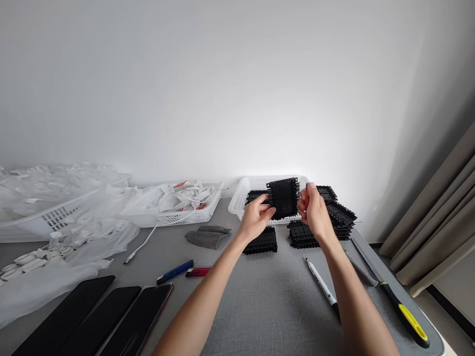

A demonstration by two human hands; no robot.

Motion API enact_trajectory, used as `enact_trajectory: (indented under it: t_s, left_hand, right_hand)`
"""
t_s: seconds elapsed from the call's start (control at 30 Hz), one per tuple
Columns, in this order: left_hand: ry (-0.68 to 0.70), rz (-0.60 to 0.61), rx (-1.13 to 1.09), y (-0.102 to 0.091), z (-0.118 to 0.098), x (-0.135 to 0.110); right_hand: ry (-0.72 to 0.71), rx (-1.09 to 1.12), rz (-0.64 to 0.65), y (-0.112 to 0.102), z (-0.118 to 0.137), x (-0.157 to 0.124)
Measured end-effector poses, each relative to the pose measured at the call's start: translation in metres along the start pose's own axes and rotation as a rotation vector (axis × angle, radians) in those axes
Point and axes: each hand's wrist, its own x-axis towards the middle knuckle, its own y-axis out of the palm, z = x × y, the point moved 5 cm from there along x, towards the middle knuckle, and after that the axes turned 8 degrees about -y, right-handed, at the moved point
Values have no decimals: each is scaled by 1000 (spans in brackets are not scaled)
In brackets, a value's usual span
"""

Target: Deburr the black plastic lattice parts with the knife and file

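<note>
Both hands hold up a square black plastic plate (pixel 283 198) with notched edges above the grey table. My left hand (pixel 256 216) pinches its left edge, and my right hand (pixel 313 210) grips its right edge. Behind the plate stands a white basket (pixel 241 194) holding more black plates. A low stack of black plates (pixel 261 242) lies below my left hand. A larger, uneven pile of black plates (pixel 334 220) sits under and to the right of my right hand.
A white marker (pixel 321 283) and a yellow-and-black handled tool (pixel 403 311) lie at the right. Three dark phones (pixel 100 321), a blue pen (pixel 174 271), a red lighter (pixel 197 271) and a grey cloth (pixel 208 236) lie at the left. White baskets (pixel 174 202) with cables and plastic bags (pixel 55 198) fill the far left.
</note>
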Motion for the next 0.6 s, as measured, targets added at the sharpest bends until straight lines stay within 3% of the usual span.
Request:
enact_trajectory:
  t_s: [0.23,0.6]
  left_hand:
    - [55,13,77,6,-10,-5]
    - [140,26,104,16,-18,-14]
  right_hand:
    - [264,203,165,28,-26,1]
    - [302,251,196,28,-32,0]
